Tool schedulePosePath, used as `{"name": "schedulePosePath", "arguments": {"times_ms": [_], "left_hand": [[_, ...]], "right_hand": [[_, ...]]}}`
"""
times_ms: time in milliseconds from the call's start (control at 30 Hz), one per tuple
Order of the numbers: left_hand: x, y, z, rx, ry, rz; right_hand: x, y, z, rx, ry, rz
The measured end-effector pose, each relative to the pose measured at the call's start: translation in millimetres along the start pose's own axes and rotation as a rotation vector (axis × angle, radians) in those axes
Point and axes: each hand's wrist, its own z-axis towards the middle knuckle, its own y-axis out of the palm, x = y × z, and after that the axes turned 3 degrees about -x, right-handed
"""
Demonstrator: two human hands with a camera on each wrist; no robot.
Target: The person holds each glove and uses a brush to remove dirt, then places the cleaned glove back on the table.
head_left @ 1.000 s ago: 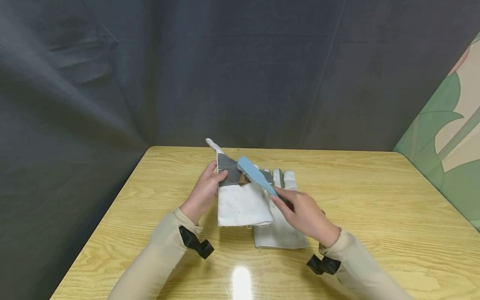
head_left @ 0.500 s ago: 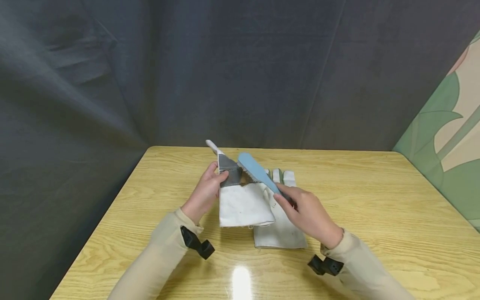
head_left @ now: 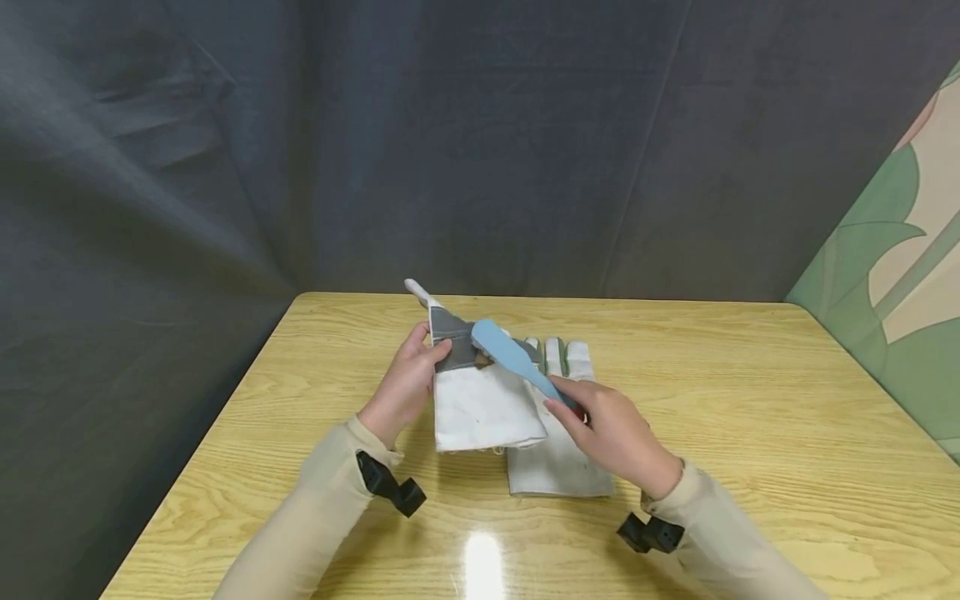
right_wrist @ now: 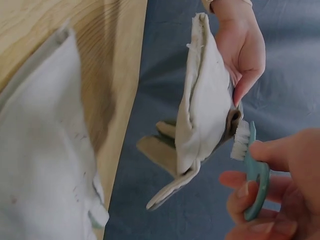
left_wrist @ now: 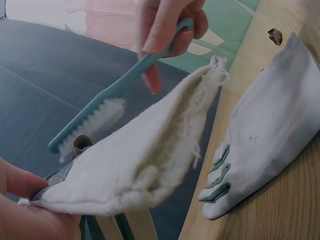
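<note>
My left hand (head_left: 405, 375) pinches a work glove (head_left: 487, 408) by its grey section, thumb on top. The glove is held up over the table, its white cuff with frayed threads toward me. My right hand (head_left: 611, 429) grips a light blue brush (head_left: 506, 350) by the handle. In the right wrist view the white bristles (right_wrist: 241, 140) are right at a brown curled scrap (right_wrist: 232, 122) on the glove's grey side. From the head the brush head hides part of the grey section. A second white glove (head_left: 562, 467) with green between its fingers lies beneath on the table.
The wooden table (head_left: 750, 400) reaches back to a dark cloth (head_left: 480, 150). Another small brown scrap (left_wrist: 275, 36) lies by the second glove in the left wrist view. A patterned panel (head_left: 900, 275) in green and beige stands at the right.
The brush rose slightly to the right half a second ago and is now lower and further left, over the grey section. The held glove has shifted slightly left. The second glove has stayed put.
</note>
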Motion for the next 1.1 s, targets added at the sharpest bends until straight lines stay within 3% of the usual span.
{"name": "schedulePosePath", "arguments": {"times_ms": [333,500,800,1100], "left_hand": [[-0.5,-2.2,0.9,-0.008,0.004,0.006],[-0.9,-0.4,1.6,-0.023,0.003,0.003],[-2.7,5.6,2.6,-0.031,0.017,-0.009],[-0.7,7.5,4.9,-0.019,0.005,-0.006]], "right_hand": [[10,-5,-8.0,0.013,0.019,-0.025],[3,-6,-1.5,0.067,-0.002,0.002],[-10,4,10.3,0.026,-0.050,0.005],[1,3,4.4,-0.002,0.032,-0.013]]}}
